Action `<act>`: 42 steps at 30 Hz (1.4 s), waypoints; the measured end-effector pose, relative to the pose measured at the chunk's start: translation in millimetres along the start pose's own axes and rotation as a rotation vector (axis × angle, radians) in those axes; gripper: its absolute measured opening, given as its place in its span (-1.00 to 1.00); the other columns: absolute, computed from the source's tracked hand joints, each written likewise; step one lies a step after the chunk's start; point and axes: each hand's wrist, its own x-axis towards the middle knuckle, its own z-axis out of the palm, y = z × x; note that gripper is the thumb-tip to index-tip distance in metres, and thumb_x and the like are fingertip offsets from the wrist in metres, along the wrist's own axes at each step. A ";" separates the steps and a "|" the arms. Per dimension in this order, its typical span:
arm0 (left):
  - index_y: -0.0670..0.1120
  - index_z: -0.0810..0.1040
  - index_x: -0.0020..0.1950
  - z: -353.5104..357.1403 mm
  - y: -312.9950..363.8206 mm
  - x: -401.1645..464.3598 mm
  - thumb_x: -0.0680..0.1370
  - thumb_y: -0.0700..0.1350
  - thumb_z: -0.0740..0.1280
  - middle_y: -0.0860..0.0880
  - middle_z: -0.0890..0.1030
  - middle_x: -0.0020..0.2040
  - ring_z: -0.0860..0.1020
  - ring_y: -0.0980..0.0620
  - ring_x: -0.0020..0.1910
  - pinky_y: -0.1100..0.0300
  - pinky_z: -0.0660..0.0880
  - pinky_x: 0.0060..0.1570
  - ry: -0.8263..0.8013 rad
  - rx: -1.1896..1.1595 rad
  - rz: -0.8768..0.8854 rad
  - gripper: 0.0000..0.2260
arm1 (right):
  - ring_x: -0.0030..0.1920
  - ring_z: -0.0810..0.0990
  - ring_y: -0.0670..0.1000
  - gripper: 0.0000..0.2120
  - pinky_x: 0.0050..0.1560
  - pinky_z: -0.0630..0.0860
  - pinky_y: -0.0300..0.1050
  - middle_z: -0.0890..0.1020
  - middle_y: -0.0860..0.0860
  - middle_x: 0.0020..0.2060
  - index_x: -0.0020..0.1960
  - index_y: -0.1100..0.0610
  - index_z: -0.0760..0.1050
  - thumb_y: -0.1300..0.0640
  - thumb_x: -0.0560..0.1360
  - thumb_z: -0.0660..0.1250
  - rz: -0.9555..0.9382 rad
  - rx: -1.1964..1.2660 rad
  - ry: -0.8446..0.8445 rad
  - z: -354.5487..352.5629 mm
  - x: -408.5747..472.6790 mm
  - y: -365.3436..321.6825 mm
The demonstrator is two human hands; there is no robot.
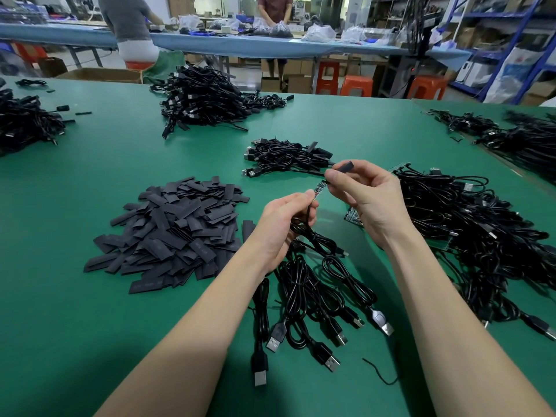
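My left hand (285, 224) pinches a black USB cable (313, 236) just below the small circuit board (319, 187) at its end. The rest of that cable hangs down to the green table (90, 326). My right hand (367, 197) pinches a short black sleeve (344, 167) between thumb and forefinger, right above the board's far tip. Both hands are raised over the table's middle.
A heap of flat black sleeves (171, 230) lies to the left. Loose USB cables (307, 302) lie under my hands, a big tangle (481, 236) to the right, a small bundle (285, 156) ahead, further piles (201, 97) beyond. Two people work at a far blue table (210, 43).
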 end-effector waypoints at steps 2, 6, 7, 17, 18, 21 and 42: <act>-0.07 0.61 -0.22 0.3 0.5 -1.1 0.61 -0.07 0.33 0.01 0.54 -0.33 0.47 0.08 -0.33 0.29 0.46 -0.20 -0.010 0.017 0.007 -0.78 | -0.23 0.63 -0.07 -0.89 -0.05 0.60 -0.25 0.68 0.01 -0.29 -0.19 0.09 0.70 0.24 0.35 0.58 0.026 0.026 -0.013 -0.4 -0.8 -1.4; -0.10 0.58 -0.20 2.0 2.5 -2.7 0.63 -0.09 0.31 0.01 0.53 -0.34 0.46 0.08 -0.34 0.26 0.44 -0.18 -0.024 0.042 0.008 -0.78 | -0.19 0.66 -0.09 -0.89 -0.09 0.59 -0.30 0.70 0.02 -0.22 -0.21 0.08 0.71 0.20 0.29 0.57 0.122 0.115 -0.035 -4.2 -1.1 -4.4; -0.11 0.57 -0.19 2.3 2.8 -2.9 0.64 -0.10 0.30 0.01 0.53 -0.34 0.46 0.07 -0.34 0.26 0.44 -0.18 -0.025 0.044 0.007 -0.78 | -0.19 0.66 -0.09 -0.90 -0.10 0.59 -0.32 0.70 0.02 -0.21 -0.21 0.08 0.71 0.20 0.29 0.56 0.141 0.128 -0.037 -4.8 -1.2 -4.7; -0.12 0.57 -0.20 2.7 1.6 -3.0 0.61 -0.09 0.32 0.01 0.52 -0.35 0.45 0.07 -0.35 0.25 0.43 -0.19 -0.046 0.041 0.024 -0.79 | -0.21 0.65 -0.11 -0.90 -0.13 0.58 -0.33 0.69 0.00 -0.20 -0.21 0.07 0.72 0.17 0.28 0.57 0.180 0.138 -0.067 -6.5 -1.4 -5.9; -0.11 0.57 -0.20 2.5 1.6 -3.0 0.58 -0.07 0.34 0.01 0.52 -0.35 0.45 0.07 -0.35 0.26 0.43 -0.20 -0.048 0.039 0.024 -0.80 | -0.21 0.64 -0.11 -0.89 -0.13 0.58 -0.33 0.69 -0.01 -0.21 -0.20 0.06 0.71 0.17 0.28 0.57 0.177 0.130 -0.072 -6.5 -1.5 -5.6; -0.11 0.56 -0.19 1.5 0.9 -2.5 0.56 -0.05 0.34 0.02 0.51 -0.35 0.44 0.07 -0.35 0.25 0.42 -0.20 -0.066 0.042 0.026 -0.81 | -0.18 0.64 -0.11 -0.88 -0.09 0.58 -0.32 0.68 -0.02 -0.21 -0.18 0.06 0.72 0.18 0.29 0.57 0.168 0.112 -0.075 -6.3 -1.6 -4.1; -0.13 0.51 -0.19 -0.1 2.6 -5.1 0.62 -0.14 0.29 0.00 0.45 -0.37 0.40 0.07 -0.36 0.21 0.36 -0.19 -0.111 -0.004 0.018 -0.81 | -0.19 0.68 -0.11 -0.90 -0.13 0.60 -0.33 0.71 -0.01 -0.16 -0.21 0.03 0.71 0.20 0.31 0.51 0.272 0.193 -0.195 -5.5 -3.9 -0.9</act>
